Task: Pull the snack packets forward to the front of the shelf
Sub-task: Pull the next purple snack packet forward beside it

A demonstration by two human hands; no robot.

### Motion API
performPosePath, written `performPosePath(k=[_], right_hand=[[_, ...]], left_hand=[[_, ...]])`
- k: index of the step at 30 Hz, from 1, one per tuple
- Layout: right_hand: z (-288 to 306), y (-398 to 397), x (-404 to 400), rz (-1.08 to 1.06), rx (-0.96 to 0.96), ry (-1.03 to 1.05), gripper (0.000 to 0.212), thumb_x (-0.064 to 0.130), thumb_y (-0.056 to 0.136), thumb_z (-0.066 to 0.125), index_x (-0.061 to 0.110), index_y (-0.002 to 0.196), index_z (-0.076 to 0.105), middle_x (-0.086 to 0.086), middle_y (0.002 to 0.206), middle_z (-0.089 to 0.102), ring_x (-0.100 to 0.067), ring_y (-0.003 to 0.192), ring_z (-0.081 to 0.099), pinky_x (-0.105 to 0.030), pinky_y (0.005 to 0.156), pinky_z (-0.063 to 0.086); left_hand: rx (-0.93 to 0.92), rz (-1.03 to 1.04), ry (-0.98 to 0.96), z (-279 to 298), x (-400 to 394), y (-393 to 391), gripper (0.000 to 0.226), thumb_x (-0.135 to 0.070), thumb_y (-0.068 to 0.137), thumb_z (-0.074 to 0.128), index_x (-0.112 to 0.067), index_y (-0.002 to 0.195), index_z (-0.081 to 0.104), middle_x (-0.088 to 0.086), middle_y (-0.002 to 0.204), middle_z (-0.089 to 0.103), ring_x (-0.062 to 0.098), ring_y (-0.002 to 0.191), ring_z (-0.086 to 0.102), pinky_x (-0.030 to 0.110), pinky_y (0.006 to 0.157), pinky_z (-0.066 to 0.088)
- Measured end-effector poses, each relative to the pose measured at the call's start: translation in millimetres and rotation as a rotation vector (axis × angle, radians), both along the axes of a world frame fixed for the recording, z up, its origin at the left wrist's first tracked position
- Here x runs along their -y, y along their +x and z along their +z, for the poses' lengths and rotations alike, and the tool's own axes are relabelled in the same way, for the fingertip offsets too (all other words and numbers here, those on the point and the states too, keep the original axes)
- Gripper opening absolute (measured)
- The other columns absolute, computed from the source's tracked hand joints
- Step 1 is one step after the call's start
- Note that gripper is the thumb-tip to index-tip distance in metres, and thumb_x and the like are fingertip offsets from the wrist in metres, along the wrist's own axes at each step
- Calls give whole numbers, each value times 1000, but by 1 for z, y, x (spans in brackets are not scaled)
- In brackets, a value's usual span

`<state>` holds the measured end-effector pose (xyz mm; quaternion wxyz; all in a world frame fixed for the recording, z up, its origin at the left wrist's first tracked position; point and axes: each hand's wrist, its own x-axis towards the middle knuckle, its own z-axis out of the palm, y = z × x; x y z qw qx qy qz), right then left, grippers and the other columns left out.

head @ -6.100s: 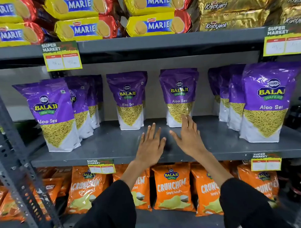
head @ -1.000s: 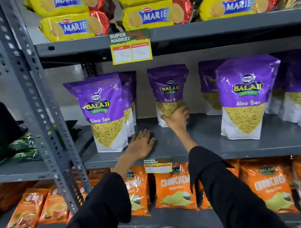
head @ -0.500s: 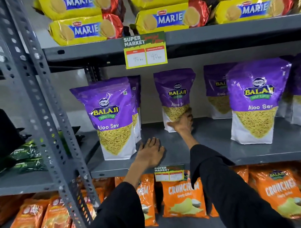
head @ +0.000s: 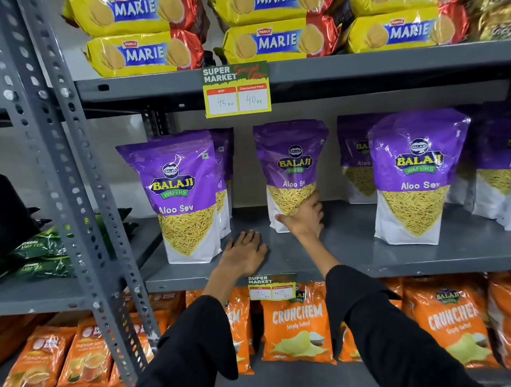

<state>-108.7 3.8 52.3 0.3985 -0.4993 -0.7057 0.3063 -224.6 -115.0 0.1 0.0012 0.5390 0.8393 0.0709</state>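
Observation:
Purple Balaji Aloo Sev packets stand on the grey middle shelf (head: 352,259). My right hand (head: 306,219) grips the lower front of the middle packet (head: 292,166), which stands set back from the shelf's edge. My left hand (head: 244,251) lies flat, palm down, on the bare shelf just left of it. A left packet (head: 180,193) and a right packet (head: 416,176) stand near the front edge, with more packets behind each. Another packet (head: 353,158) stands at the back between the middle and right ones.
A perforated grey upright (head: 65,182) runs down the left. Yellow Marie biscuit packs (head: 275,40) fill the shelf above; orange Crunchem packets (head: 296,325) fill the one below. Price tags (head: 236,91) hang on the shelf edges. Green packets (head: 42,253) lie on the neighbouring rack.
My right hand has reached to the back and closed around the base of the middle packet, which has come slightly forward. My left hand stays flat on the shelf. Earlier, the right packet came to the front.

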Motion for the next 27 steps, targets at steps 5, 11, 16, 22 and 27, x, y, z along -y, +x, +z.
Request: performPosePath(k=[5, 11, 16, 22, 27], right_hand=[[-6, 16, 18, 16, 5, 20, 131, 42, 60, 94, 9, 155, 9, -24, 151, 35, -45, 142, 35, -61, 108, 37], [-12, 37, 37, 28, 3, 58, 131, 42, 64, 92, 11, 157, 5, -23, 152, 34, -45, 142, 34, -62, 108, 36], [-18, 51, 49, 32, 4, 81, 133, 44, 63, 93, 12, 157, 4, -23, 153, 33, -45, 142, 33, -63, 107, 36], [-19, 58, 58, 17, 8, 85, 134, 47, 62, 92, 12, 157, 5, -21, 153, 34, -43, 142, 34, -62, 107, 38], [-21, 59, 59, 14, -11, 90, 134, 47, 62, 92, 14, 158, 5, -19, 154, 34, -43, 142, 35, -63, 107, 37]], left_hand=[[13, 24, -14, 1, -1, 0, 63, -44, 106, 15, -16, 162, 8, 2, 172, 4, 22, 159, 2, 48, 127, 3], [10, 41, -46, 5, 1, 6, 62, -43, 107, 15, -16, 162, 6, 2, 172, 2, 21, 159, 1, 47, 127, 2], [20, 49, -44, 7, 4, 10, 62, -42, 107, 15, -16, 162, 8, 3, 172, 3, 21, 159, 2, 48, 127, 3], [31, 59, -49, 9, 5, 13, 62, -42, 107, 15, -16, 162, 8, 2, 172, 3, 22, 159, 2, 48, 127, 4], [10, 49, -39, 8, 5, 13, 60, -39, 107, 15, -15, 162, 10, 4, 172, 5, 23, 158, 4, 50, 127, 7]])
